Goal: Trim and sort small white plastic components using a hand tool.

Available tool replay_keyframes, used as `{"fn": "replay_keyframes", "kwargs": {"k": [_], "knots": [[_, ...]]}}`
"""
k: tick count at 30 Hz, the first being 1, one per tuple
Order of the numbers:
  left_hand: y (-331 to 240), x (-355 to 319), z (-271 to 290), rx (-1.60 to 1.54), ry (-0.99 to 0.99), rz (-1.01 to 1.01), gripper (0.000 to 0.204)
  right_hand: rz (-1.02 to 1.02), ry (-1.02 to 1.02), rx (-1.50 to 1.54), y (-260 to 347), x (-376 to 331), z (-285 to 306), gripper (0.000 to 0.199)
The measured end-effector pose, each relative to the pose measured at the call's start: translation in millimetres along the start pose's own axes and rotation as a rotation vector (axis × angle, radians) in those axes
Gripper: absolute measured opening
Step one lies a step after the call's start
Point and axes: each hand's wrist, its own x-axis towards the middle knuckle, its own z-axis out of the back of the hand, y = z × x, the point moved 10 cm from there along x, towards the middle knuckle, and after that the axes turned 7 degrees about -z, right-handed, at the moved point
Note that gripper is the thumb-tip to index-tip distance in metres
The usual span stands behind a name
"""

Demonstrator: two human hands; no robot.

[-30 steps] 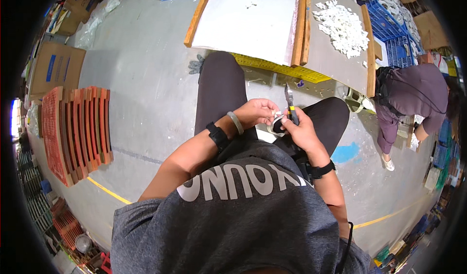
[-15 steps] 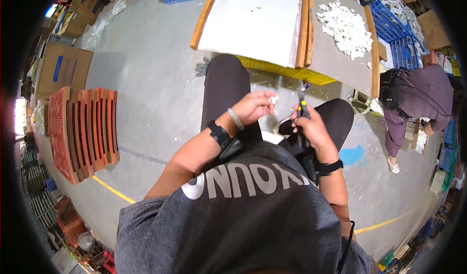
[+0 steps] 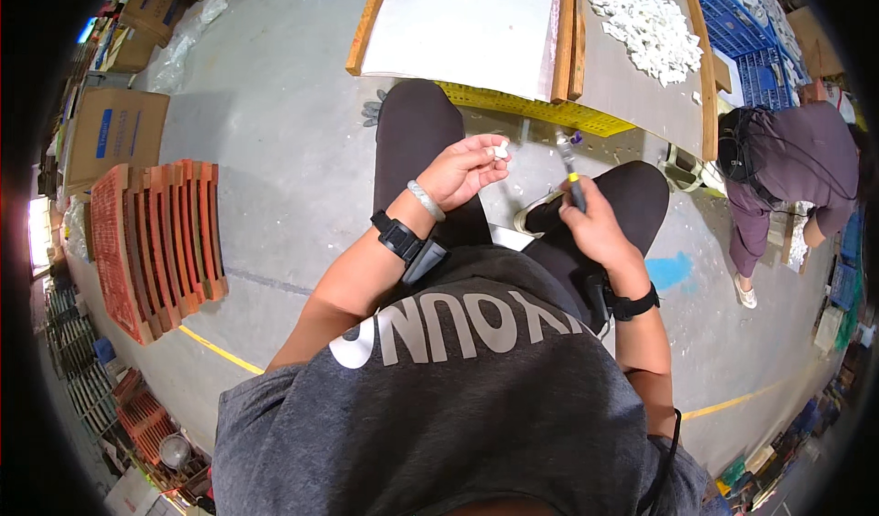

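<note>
Between the thumb and fingers of my left hand [image 3: 465, 170] is a small white plastic-looking piece [image 3: 501, 152]. My right hand [image 3: 597, 220] is closed round the dark and yellow handles of a pair of cutting pliers [image 3: 569, 170], whose metal jaws point away from me. The pliers are apart from the white piece, and both hands are above my lap. Ahead stands a low table with a white sheet [image 3: 462, 31] on its left part. A heap of small white pieces [image 3: 650, 35] lies on the grey board [image 3: 609, 90] to the right.
Wooden strips [image 3: 569, 40] edge the table, above a yellow crate [image 3: 540, 110]. Red slatted frames [image 3: 160, 246] and a cardboard box [image 3: 117, 136] stand at left. At right, a person [image 3: 792, 163] bends over near blue crates [image 3: 758, 72]. A dark glove [image 3: 373, 108] lies by my knee.
My left hand has moved slightly left and away from me, still holding the white piece. The pliers have turned in my right hand, and the gap between the hands is wider.
</note>
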Motion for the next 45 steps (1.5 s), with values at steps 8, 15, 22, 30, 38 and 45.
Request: {"fn": "replay_keyframes", "kwargs": {"k": [8, 15, 22, 30, 38, 45], "knots": [[8.9, -2.6, 16.2, 0.104, -0.08, 0.014, 0.025, -0.031, 0.243, -0.127, 8.3, -3.6, -39.0, 0.043], [13.8, 1.4, 13.4, 0.116, -0.019, 0.026, 0.022, 0.045, 0.137, -0.31, 5.0, -1.0, -43.7, 0.048], [14.1, -1.3, 22.1, 0.156, -0.09, 0.041, 0.02, 0.083, 0.037, -0.416, 12.4, -5.9, -44.3, 0.049], [11.0, 0.6, 16.6, 0.236, -0.039, -0.015, 0.019, 0.077, -0.034, -0.663, 21.3, -8.3, -40.6, 0.039], [10.0, -0.4, 21.1, 0.338, -0.097, -0.034, 0.021, 0.128, -0.078, -0.676, 23.0, -3.4, -39.8, 0.024], [9.3, 2.4, 20.0, 0.471, -0.052, -0.089, 0.021, -0.042, 0.022, -0.564, 8.8, 5.1, -36.7, 0.024]]}}
